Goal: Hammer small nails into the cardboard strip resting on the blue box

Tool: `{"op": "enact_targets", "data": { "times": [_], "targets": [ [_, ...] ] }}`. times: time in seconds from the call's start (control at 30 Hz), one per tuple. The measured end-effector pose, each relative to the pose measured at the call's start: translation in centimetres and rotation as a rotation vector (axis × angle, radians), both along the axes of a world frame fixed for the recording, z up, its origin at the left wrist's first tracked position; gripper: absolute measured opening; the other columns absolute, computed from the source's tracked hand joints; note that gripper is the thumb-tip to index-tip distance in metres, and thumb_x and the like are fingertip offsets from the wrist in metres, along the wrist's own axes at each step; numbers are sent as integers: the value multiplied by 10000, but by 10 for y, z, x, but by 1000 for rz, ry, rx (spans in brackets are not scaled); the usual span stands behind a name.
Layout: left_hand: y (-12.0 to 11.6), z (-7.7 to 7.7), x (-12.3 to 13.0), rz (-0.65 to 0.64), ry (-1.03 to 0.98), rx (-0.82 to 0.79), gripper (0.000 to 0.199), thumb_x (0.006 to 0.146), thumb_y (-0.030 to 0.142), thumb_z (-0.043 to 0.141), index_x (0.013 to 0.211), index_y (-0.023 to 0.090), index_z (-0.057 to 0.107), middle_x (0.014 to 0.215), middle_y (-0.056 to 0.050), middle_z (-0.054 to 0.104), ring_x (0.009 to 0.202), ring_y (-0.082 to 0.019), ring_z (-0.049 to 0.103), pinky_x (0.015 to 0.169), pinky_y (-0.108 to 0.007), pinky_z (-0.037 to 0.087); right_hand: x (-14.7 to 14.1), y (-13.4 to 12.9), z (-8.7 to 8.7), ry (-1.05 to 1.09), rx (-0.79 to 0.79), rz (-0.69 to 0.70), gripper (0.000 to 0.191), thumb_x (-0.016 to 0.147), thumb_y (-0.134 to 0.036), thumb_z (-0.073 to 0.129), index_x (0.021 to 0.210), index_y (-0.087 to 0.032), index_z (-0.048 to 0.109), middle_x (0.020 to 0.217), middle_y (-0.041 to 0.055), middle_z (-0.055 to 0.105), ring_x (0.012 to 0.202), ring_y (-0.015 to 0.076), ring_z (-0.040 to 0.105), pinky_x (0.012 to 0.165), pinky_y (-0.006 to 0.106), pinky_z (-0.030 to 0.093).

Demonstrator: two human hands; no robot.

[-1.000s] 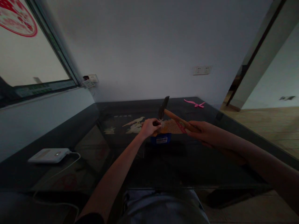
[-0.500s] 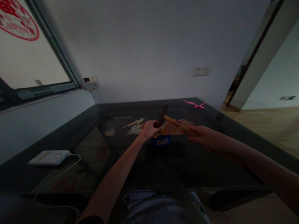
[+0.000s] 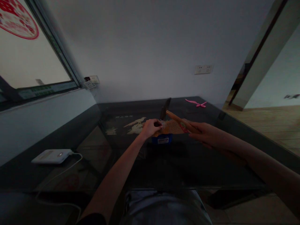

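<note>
My right hand (image 3: pixel 203 132) is closed round the wooden handle of a hammer (image 3: pixel 177 118). The dark hammer head stands tilted just above a tan, speckled flat piece (image 3: pixel 172 126), close to my left fingers. That piece lies across a small blue box (image 3: pixel 161 139) with a white label, and its right end reaches under the hammer handle, where some red and green shows. My left hand (image 3: pixel 150 128) rests at the piece's left end, thumb and finger curled together in a pinch. Whatever lies between those fingertips is too small and dark to make out.
The dark glossy table (image 3: pixel 131 172) bears a printed pale bird and flower picture. A white power bank (image 3: pixel 52 157) with a cable lies at the left. A pink ribbon (image 3: pixel 199 104) lies at the far right, near the wall with sockets (image 3: pixel 203 69).
The hammer head has risen a little and tipped away from the speckled piece. My left hand stays in its pinch at the same spot. The view has shifted slightly.
</note>
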State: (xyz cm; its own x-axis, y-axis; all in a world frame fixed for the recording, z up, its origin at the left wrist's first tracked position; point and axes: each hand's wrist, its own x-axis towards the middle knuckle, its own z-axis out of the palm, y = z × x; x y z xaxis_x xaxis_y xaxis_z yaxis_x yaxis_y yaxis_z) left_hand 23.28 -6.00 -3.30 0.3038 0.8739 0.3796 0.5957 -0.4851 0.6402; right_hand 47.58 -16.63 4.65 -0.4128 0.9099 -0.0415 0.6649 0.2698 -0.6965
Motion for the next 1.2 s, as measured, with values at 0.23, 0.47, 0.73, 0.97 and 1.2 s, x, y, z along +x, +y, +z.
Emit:
{"op": "enact_targets", "data": {
  "times": [0.23,0.47,0.73,0.97,1.2],
  "targets": [
    [-2,2,1,-4,-11,-32,117,703,208,650,790,132,666,765,-49,685,705,-145,622,638,-231,461,0,0,-4,-55,-28,13,363,762,-287,526,1087,-127,537,504,-57,472,323,83,427,304,200,339],
    [2,-3,1,-16,-61,-16,101,711,214,648,778,140,658,791,-55,686,739,-145,629,696,-247,479,6,-8,-8,99,-58,-20,422,782,-330,534,1166,-164,480,487,-90,425,309,68,413,288,169,318],
    [3,-5,-1,-69,-64,-15,147,727,210,625,858,145,645,855,-54,679,792,-146,627,750,-264,488,11,-20,-37,311,-122,-126,533,782,-399,545,1233,-153,405,479,-102,417,293,55,376,282,160,300],
    [-7,10,-15,-136,-123,86,391,702,190,668,1075,142,562,1000,-87,636,899,-149,606,827,-296,487,10,-35,-78,622,-175,-204,538,808,-419,544,1257,-174,379,474,-119,353,274,34,300,275,151,249],
    [-39,26,-83,53,-111,103,248,780,286,573,1001,173,583,975,-63,644,900,-161,609,852,-316,483,4,-40,-108,855,-247,-210,520,798,-439,566,1234,-222,384,443,-127,331,253,29,235,273,160,224]
  ]
}}
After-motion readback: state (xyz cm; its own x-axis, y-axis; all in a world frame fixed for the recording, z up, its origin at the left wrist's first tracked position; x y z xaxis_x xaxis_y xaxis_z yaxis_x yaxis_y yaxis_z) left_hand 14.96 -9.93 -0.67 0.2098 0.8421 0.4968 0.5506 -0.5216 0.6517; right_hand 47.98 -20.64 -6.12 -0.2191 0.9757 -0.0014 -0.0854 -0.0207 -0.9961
